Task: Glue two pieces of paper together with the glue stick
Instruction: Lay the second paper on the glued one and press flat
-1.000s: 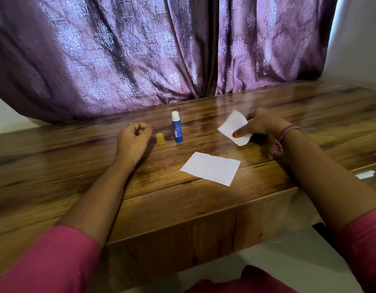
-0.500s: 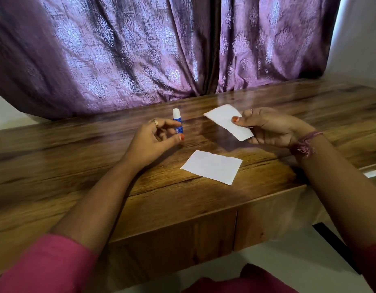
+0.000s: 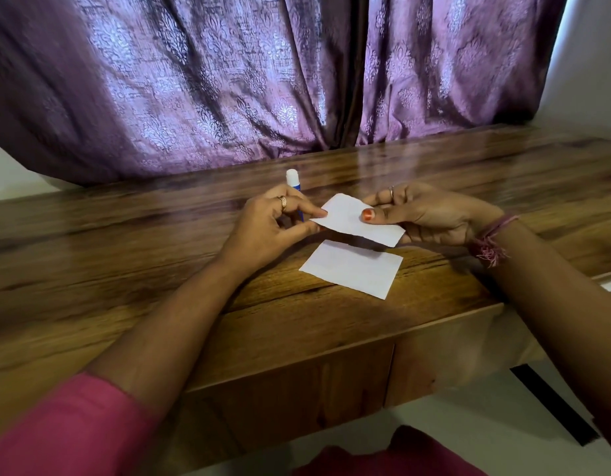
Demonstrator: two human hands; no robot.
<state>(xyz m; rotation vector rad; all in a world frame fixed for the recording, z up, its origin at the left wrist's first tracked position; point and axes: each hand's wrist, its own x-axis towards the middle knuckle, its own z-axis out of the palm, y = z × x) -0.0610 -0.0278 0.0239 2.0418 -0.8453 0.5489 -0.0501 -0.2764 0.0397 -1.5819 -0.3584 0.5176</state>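
I hold a small white piece of paper [image 3: 345, 216] just above the wooden table [image 3: 125, 269], near its middle. My right hand [image 3: 431, 214] grips its right side, thumb on top. My left hand [image 3: 266, 228] pinches its left corner. A second white piece of paper [image 3: 352, 269] lies flat on the table directly below and in front of the held one. The glue stick [image 3: 292, 178], blue with a white uncapped tip, stands upright behind my left hand, its lower part partly hidden by my fingers. Its yellow cap is out of sight.
A purple patterned curtain [image 3: 228, 80] hangs along the table's far edge. The table's front edge runs close to my forearms, with a drawer front [image 3: 290, 393] below it. White floor shows beneath, with a dark strip [image 3: 551, 407] at the right.
My right hand carried the paper leftward and lower, over the flat piece. My left hand left the spot by the cap, passed the glue stick and took the paper's left corner.
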